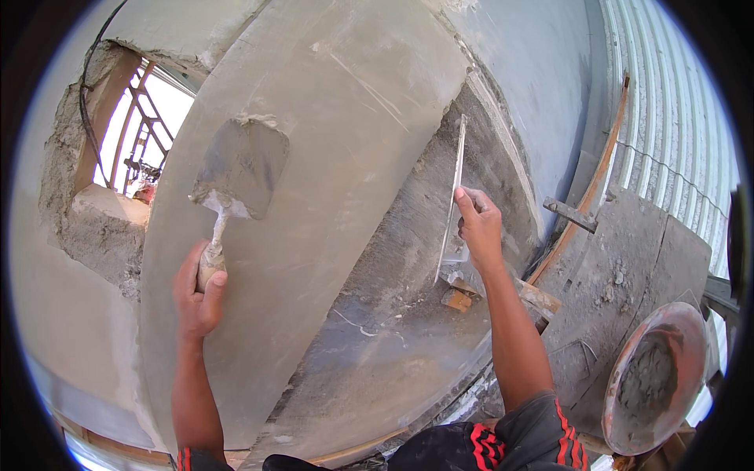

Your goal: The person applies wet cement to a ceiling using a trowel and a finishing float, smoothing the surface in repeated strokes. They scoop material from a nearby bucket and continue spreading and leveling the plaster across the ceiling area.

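Trowel [242, 161] within left grip [200, 292], blade [250, 174] above it.

Two hands [198, 294] [481, 228], one trowel [255, 169], one float [459, 153], one basin [694, 345].

The head camera looks from above the person's own clothing [432, 454] near six o'clock, facing down and forward onto a close plastered wall [338, 102]. Its wide fisheye field reaches a window opening [133, 129] at ten and curved corrugated sheeting [675, 118] at two.
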A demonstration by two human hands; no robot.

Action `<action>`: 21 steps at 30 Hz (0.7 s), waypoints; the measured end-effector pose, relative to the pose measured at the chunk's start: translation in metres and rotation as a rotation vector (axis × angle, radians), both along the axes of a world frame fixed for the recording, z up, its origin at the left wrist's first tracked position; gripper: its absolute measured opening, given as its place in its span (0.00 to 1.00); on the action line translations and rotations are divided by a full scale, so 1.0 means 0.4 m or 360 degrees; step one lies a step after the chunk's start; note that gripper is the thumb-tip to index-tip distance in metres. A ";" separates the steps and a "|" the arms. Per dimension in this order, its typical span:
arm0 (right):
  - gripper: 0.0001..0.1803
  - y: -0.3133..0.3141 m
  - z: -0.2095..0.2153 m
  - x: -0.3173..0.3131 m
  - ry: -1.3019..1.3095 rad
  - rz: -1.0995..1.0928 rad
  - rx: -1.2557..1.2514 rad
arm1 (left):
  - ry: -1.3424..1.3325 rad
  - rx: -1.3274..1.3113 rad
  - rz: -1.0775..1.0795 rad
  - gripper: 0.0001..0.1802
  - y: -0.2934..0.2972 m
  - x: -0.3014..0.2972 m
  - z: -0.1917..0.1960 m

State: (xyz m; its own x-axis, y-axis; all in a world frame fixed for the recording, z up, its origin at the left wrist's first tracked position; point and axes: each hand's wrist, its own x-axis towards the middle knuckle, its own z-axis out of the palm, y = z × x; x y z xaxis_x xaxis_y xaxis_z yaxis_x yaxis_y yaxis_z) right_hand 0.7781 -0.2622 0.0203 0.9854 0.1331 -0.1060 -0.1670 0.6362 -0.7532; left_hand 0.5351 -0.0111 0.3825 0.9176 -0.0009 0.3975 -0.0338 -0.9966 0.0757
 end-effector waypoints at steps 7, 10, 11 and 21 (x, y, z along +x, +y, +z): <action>0.28 0.030 0.000 0.116 -0.0231 -0.0264 -0.0413 | -0.0023 -0.0137 -0.0148 0.30 -0.009 0.015 0.007; 0.28 0.035 0.003 0.131 -0.0287 -0.0291 -0.0602 | -0.0016 -0.0086 -0.0157 0.31 -0.008 0.017 0.004; 0.29 0.036 0.007 0.127 -0.0280 -0.0263 -0.0673 | -0.0027 -0.0113 -0.0152 0.31 -0.011 0.018 -0.003; 0.28 0.038 -0.006 0.099 -0.0238 -0.0451 -0.0491 | -0.0029 -0.0035 -0.0165 0.32 -0.039 0.023 -0.001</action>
